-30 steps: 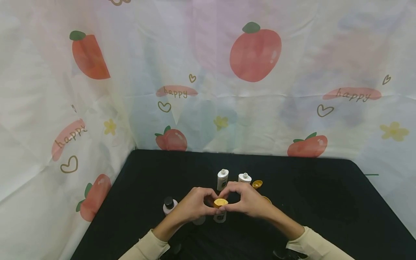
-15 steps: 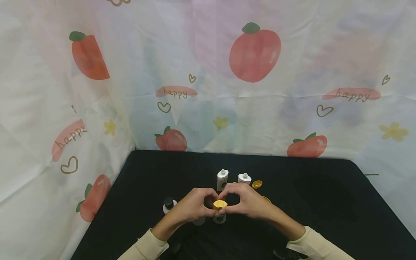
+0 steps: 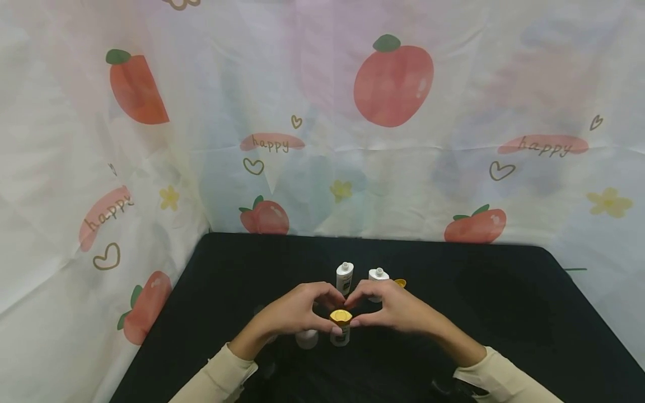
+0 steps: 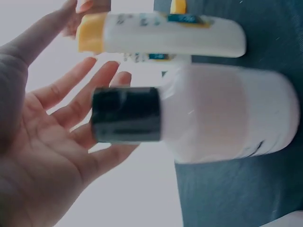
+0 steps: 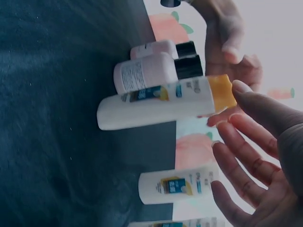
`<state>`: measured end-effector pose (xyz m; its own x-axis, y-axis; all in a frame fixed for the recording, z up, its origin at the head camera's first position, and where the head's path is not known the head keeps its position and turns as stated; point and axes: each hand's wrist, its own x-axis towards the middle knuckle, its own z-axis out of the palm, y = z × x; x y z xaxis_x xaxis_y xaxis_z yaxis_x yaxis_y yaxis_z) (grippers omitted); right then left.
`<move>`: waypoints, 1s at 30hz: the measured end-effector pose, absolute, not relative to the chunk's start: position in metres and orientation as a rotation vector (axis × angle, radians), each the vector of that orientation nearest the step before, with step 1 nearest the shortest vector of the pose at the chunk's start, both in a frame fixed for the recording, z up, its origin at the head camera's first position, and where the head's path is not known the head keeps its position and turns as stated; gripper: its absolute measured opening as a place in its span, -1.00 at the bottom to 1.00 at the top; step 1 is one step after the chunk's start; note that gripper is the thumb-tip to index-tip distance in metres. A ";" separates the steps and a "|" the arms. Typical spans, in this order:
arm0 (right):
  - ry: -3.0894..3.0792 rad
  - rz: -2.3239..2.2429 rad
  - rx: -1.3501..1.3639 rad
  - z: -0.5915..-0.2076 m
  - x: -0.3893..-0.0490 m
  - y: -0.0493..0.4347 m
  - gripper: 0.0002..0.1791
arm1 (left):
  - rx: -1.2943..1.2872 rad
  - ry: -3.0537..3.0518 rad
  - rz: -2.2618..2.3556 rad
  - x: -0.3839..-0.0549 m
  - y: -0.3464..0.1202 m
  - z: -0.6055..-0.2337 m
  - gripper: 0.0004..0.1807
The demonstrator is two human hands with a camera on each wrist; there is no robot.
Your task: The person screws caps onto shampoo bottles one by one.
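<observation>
A white bottle (image 3: 340, 337) with a yellow cap (image 3: 341, 317) stands upright between the two hands. To its left is my left hand (image 3: 299, 310), and in the left wrist view its fingers are spread and hold nothing. On the other side, my right hand (image 3: 395, 308) has loosely extended fingers, with the thumb (image 5: 255, 101) very near or touching the yellow cap. Pink bottles with black caps, among them a nearer one (image 4: 213, 113), stand by the left hand. In the head view the left hand and arm partly cover them.
Behind the hands stand two white bottles with bare nozzles, a left one (image 3: 345, 277) and a right one (image 3: 378, 274). A loose yellow cap (image 3: 401, 282) lies by the right one, partly hidden. The black table (image 3: 494, 302) meets a printed curtain (image 3: 322, 112) at its back.
Both hands have drawn slightly apart and away from the yellow cap, which stays on the bottle. Earlier their fingers held it from both sides, and it turned a little.
</observation>
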<state>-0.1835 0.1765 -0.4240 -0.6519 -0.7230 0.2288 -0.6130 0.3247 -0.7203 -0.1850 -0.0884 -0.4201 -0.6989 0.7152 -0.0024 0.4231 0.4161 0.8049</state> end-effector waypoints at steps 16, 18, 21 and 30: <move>2.558 -1.360 -1.062 -0.414 -0.200 0.219 -0.67 | 0.994 2.256 1.248 -0.215 -0.100 -0.389 -0.43; 2.610 -1.364 -1.016 -0.414 -0.203 0.224 -0.67 | 0.992 2.291 1.239 -0.219 -0.101 -0.388 -0.42; 2.680 -1.357 -0.946 -0.417 -0.206 0.232 -0.69 | 0.999 2.328 1.232 -0.225 -0.100 -0.387 -0.42; 2.770 -1.312 -0.810 -0.428 -0.217 0.252 -0.74 | 1.017 2.418 1.222 -0.239 -0.094 -0.387 -0.57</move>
